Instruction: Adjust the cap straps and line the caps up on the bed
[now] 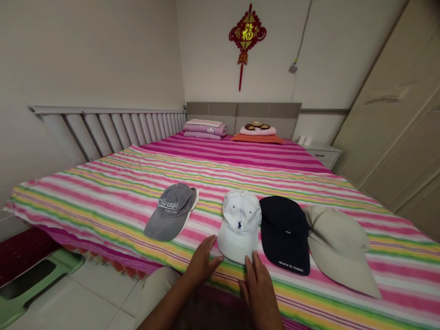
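Note:
A white baseball cap [240, 222] with a small dark blue emblem lies on the bed, its brim facing me. My left hand [203, 262] is beside the brim's left edge, fingers stretched out and nothing in them. At the brim's front right, my right hand [258, 279] rests with its fingertips at the edge, fingers apart. To the right sits a black cap [285, 229] with white lettering on the brim, close against the white one. A beige cap [338, 245] lies beyond it, touching the black cap. Off to the left is a grey cap [173, 211] with white lettering, turned at an angle.
A striped sheet [113, 192] covers the near part of the bed. Folded purple bedding [205, 130] and a pink folded pile [257, 131] lie by the headboard [268, 112]. A metal railing [113, 130] runs along the left. A green stool [51, 275] stands on the floor at lower left.

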`<state>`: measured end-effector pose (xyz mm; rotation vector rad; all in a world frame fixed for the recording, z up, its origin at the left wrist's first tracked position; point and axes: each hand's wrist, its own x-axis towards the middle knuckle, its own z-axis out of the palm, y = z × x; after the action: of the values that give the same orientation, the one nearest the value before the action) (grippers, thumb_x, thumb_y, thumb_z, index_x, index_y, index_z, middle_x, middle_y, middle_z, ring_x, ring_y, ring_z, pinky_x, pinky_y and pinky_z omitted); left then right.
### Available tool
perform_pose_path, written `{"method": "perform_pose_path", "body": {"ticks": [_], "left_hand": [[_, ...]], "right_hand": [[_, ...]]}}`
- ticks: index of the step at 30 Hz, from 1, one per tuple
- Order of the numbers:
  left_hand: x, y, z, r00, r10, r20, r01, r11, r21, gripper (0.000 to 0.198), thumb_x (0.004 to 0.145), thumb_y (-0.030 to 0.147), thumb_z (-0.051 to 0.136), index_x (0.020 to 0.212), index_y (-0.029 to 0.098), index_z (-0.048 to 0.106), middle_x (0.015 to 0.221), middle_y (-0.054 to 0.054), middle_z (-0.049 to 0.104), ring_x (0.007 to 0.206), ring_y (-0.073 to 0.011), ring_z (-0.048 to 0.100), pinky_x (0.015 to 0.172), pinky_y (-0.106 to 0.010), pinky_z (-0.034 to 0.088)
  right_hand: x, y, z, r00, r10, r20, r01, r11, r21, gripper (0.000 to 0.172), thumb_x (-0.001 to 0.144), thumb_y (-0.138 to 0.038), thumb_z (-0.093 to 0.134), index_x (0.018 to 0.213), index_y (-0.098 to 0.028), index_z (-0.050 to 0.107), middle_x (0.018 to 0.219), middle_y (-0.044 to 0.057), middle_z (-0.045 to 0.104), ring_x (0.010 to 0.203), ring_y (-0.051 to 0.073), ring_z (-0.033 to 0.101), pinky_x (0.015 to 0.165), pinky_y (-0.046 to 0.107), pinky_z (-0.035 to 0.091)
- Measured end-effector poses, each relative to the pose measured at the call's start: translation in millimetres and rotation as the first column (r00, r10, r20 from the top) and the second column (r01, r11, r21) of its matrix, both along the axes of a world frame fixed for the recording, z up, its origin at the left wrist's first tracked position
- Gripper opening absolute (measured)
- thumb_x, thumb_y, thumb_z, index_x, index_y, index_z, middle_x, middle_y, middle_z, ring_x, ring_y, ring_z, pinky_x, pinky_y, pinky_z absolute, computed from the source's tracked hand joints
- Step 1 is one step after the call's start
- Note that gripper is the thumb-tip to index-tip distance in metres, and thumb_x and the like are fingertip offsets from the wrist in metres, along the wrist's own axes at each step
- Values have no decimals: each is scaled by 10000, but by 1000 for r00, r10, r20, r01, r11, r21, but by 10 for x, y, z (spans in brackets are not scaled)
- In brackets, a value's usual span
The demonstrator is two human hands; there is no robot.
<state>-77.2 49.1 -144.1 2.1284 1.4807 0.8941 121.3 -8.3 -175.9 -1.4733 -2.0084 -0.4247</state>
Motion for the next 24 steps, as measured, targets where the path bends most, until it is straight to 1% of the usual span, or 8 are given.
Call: {"method": "perform_pose_path", "body": {"ticks": [3, 7, 11, 14, 17, 19, 22, 24], "left_hand": [[10, 67, 151, 998, 16, 59, -14, 1000, -26, 469, 735, 343, 499, 1155, 133, 492, 1162, -137, 549, 1078, -232, 496, 935, -393, 379], [109, 197, 293, 999, -14, 49, 15, 1000, -14, 470, 723, 306, 497, 1162, 138, 494, 1163, -126, 551, 1072, -229, 496, 939, -396, 371], [126, 201, 251, 995, -93, 22, 93, 996, -7, 477, 693, 289, 529, 1142, 127, 518, 1168, -128, 550, 1078, -215, 494, 946, -356, 372], [-12, 138, 204, 997, -71, 33, 71, 997, 8, 451, 715, 298, 507, 1131, 125, 522, 1157, -127, 555, 1070, -207, 501, 935, -346, 384], [-300, 94, 243, 993, 99, 65, -105, 990, 91, 350, 734, 302, 480, 1045, 164, 564, 1100, -104, 586, 1033, -214, 521, 915, -368, 398], [-552, 92, 318, 953, 288, 91, -300, 938, 174, 312, 735, 307, 475, 999, 174, 573, 1052, -101, 598, 1014, -227, 524, 911, -386, 392], [-937, 119, 429, 801, 575, 167, -599, 768, 226, 393, 658, 324, 555, 1018, 165, 541, 1119, -122, 548, 1126, -289, 427, 969, -447, 305], [-1146, 139, 449, 605, 712, 357, -776, 627, 65, 554, 543, 329, 657, 1043, 147, 503, 1187, -143, 490, 1203, -327, 324, 1001, -475, 237]], "right_hand": [[-15, -5, 60, 1000, 27, 12, -27, 1000, 1, 485, 840, -297, 387, 1282, -117, 302, 1321, 223, 338, 1173, 317, 372, 851, 444, 423], [-19, 45, 125, 997, 62, 50, -60, 998, -35, 497, 808, -285, 458, 1270, -150, 333, 1325, 224, 328, 1159, 330, 391, 849, 447, 426], [12, 61, 78, 991, 84, 103, -82, 996, -27, 526, 791, -301, 492, 1277, -171, 339, 1310, 212, 365, 1147, 328, 412, 851, 443, 425], [40, 53, 21, 992, 88, 90, -86, 996, -23, 503, 812, -308, 458, 1284, -187, 333, 1327, 198, 357, 1157, 317, 405, 855, 444, 419], [55, 56, -7, 992, 99, 80, -98, 995, -20, 495, 823, -332, 436, 1286, -193, 332, 1329, 190, 361, 1156, 315, 406, 857, 452, 414], [58, 62, -11, 990, 100, 95, -99, 995, -17, 496, 821, -331, 438, 1285, -186, 337, 1319, 197, 371, 1142, 320, 422, 850, 451, 420], [58, 60, -11, 989, 99, 107, -97, 995, -26, 500, 818, -313, 439, 1287, -177, 335, 1320, 203, 366, 1131, 322, 435, 848, 449, 426], [62, 43, -13, 991, 97, 89, -94, 995, -39, 502, 822, -305, 427, 1296, -178, 320, 1340, 198, 340, 1143, 317, 425, 855, 449, 426]]}}
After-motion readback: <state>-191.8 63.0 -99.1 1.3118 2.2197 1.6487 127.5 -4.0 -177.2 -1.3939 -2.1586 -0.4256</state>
